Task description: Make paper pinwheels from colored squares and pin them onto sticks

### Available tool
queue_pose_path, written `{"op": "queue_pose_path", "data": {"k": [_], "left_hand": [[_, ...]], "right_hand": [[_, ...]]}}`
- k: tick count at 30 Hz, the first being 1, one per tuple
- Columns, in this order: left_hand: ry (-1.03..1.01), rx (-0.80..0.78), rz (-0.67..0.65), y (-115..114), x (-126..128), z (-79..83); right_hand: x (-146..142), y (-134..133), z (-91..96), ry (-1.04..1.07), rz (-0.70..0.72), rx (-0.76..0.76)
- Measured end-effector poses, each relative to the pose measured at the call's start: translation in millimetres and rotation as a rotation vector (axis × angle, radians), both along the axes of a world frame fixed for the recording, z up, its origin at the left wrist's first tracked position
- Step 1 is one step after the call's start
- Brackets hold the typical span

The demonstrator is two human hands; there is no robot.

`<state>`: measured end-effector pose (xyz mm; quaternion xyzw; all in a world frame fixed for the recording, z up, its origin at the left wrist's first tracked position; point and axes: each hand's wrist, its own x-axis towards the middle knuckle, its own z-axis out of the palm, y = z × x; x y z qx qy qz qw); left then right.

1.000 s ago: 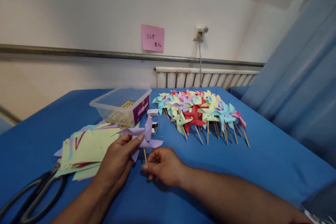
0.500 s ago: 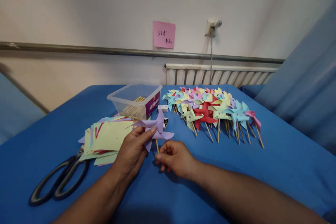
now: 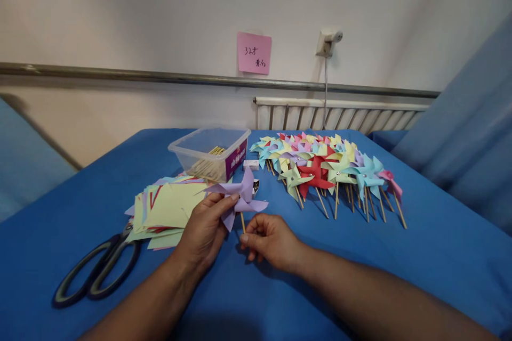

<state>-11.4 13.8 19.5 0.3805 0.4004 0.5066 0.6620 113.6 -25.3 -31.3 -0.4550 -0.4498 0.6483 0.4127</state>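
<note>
A purple paper pinwheel (image 3: 245,195) is held upright over the blue-covered table (image 3: 248,298). My left hand (image 3: 208,226) pinches its folded head, thumb resting near the centre. Below the head, my right hand (image 3: 270,240) grips the thin wooden stick (image 3: 242,222) between thumb and fingers. The stick's lower end is hidden in that hand. Just behind the pinwheel, a small opened box (image 3: 255,186) is partly covered by it. Beside my left hand lies a stack of coloured paper sheets (image 3: 172,205).
Dark-handled scissors (image 3: 98,272) lie at the left, blades under the paper. A clear plastic tub (image 3: 180,155) of wooden sticks stands behind, with a small white box (image 3: 251,164) at its right. Many finished pinwheels (image 3: 316,170) are heaped at the back right. A radiator (image 3: 340,114) lines the wall.
The whole view has shifted slightly, so things sit a little further right. Both hands keep the same hold on the pinwheel.
</note>
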Motion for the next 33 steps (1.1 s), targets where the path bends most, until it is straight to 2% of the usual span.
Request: {"op": "queue_pose_path", "data": {"k": [14,23,33], "left_hand": [[0.057,-0.028,-0.020,3.7,0.0,2.2],[0.096,-0.039,-0.003,6.5,-0.1,4.5],[0.096,-0.041,-0.013,7.8,1.4,7.1]], "right_hand": [[-2.7,3.0,10.1,-0.051,-0.026,-0.053],[-3.4,7.4,2.3,-0.044,-0.017,-0.041],[-3.6,9.3,4.8,-0.057,-0.002,-0.042]]}}
